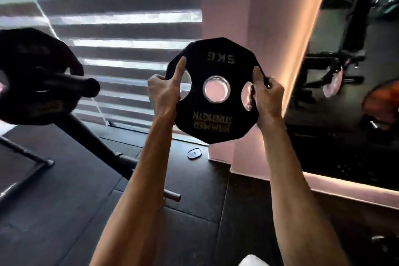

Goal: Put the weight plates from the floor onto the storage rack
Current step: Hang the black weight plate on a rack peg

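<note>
A black 5 kg weight plate with a metal-ringed centre hole is held upright in the air in front of me, its lettering upside down. My left hand grips its left edge through the left grip hole, index finger stretched up along the face. My right hand grips the right edge through the right grip hole. At the left stands the storage rack, its black peg pointing toward the plate, with a larger black plate hanging on it.
Window blinds fill the wall behind. A pink pillar stands behind the plate, and a mirror at the right reflects gym equipment. A small disc lies on the black rubber floor near a low rack peg.
</note>
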{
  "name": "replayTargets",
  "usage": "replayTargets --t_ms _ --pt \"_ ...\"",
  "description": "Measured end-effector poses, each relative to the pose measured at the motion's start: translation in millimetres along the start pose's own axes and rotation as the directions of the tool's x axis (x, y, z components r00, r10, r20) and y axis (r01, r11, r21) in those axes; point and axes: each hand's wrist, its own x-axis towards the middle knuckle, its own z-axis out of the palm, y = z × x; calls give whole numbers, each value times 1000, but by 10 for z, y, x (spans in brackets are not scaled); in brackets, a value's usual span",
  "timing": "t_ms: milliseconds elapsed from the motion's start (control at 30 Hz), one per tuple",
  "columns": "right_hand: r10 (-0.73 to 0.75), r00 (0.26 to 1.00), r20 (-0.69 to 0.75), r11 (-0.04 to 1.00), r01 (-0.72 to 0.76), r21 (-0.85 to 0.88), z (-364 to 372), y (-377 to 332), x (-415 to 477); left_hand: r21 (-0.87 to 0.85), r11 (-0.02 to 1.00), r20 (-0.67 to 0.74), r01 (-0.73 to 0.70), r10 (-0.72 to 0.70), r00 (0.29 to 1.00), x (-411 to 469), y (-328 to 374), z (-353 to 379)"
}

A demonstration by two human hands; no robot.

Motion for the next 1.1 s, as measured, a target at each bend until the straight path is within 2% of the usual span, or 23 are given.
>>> replayTargets --t_ms 167,300,400,500,667,767,900,967,1100 --pt "-42 975 216 980 -2 197 507 -104 363 -27 993 -138 -116 111 984 283 253 -176" --pt "-80 918 388 949 -49 310 1054 -53 560 34 984 -336 -176 177 925 445 418 -398" --pt "-85 855 511 937 -106 334 1477 -63 633 104 982 -495 -160 191 848 542 491 -589" --pt "-125 773 622 943 -101 316 1857 -64 627 157 981 -635 -115 190 748 566 473 -800" --pt "-96 617 781 932 -220 288 2355 60 393 142 988 -802 -58 149 579 416 330 -1111" --pt "-92 509 856 918 -290 272 2557 179 205 159 987 -873 -35 157 462 288 204 -1256" --pt "-100 423 901 918 -310 247 2742 305 44 149 989 -921 19 132 367 179 60 -1351" --pt "-108 407 907 920 -305 246 2820 332 19 143 990 -930 8 132 344 180 23 -1363" --pt "-146 404 903 932 -250 263 2969 381 38 119 992 -928 -30 122 352 252 -38 -1366"
